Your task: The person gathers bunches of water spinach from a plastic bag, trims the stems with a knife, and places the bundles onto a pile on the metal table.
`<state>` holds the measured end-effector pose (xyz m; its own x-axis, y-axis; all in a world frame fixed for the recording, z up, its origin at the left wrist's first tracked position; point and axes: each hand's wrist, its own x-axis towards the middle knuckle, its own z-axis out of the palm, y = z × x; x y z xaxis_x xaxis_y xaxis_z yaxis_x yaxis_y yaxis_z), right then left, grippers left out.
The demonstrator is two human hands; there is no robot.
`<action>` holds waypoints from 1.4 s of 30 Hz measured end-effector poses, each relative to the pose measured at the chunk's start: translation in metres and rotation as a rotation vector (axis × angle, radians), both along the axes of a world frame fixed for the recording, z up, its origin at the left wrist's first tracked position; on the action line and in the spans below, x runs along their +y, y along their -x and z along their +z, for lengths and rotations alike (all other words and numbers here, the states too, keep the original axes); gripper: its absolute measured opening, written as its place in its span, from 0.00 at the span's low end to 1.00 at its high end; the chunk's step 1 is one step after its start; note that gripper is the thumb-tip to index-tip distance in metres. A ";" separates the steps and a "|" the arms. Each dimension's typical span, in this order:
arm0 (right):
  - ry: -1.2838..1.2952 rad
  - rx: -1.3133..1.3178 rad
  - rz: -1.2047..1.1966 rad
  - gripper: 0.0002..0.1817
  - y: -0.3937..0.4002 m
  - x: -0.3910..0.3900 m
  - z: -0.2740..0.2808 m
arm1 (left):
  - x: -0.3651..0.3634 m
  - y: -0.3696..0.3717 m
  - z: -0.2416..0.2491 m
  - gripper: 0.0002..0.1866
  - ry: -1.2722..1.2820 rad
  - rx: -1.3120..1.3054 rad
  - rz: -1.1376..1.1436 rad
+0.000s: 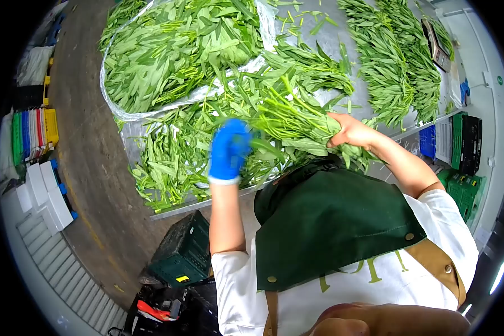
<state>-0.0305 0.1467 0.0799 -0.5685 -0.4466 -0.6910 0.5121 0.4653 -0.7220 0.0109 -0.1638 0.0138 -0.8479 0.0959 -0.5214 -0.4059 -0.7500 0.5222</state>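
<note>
A bunch of water spinach (294, 115) is gripped in my bare right hand (350, 131), its pale green stems pointing up and left. My fingers wrap round the leafy part, with some leaves hanging below the wrist. My left hand (229, 147), in a blue glove with a white cuff, is left of the stem ends. Motion smears its fingers, so whether it touches or holds anything cannot be made out. Loose water spinach (173, 159) lies under and around both hands along the near edge of the metal table (341, 45).
A large clear plastic bag (107, 92) heaped with water spinach sits at the far left. Bunches (392, 61) lie in rows at the right, near a scale (437, 45). A dark green crate (182, 249) stands below the table's front edge. Stacked crates (459, 143) stand right.
</note>
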 end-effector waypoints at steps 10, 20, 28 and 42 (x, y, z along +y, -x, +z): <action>0.132 -0.191 -0.065 0.38 -0.004 -0.007 -0.008 | 0.026 0.013 -0.001 0.37 0.249 0.278 -0.215; 0.238 -0.142 -0.047 0.36 0.004 -0.021 0.021 | -0.069 0.020 -0.060 0.23 0.127 0.342 0.499; 0.414 -0.179 -0.144 0.39 -0.009 -0.043 -0.007 | 0.009 -0.015 -0.011 0.36 0.403 0.339 -0.365; -0.163 1.336 0.457 0.47 0.007 -0.056 0.054 | 0.040 0.009 0.028 0.16 1.563 0.632 -0.483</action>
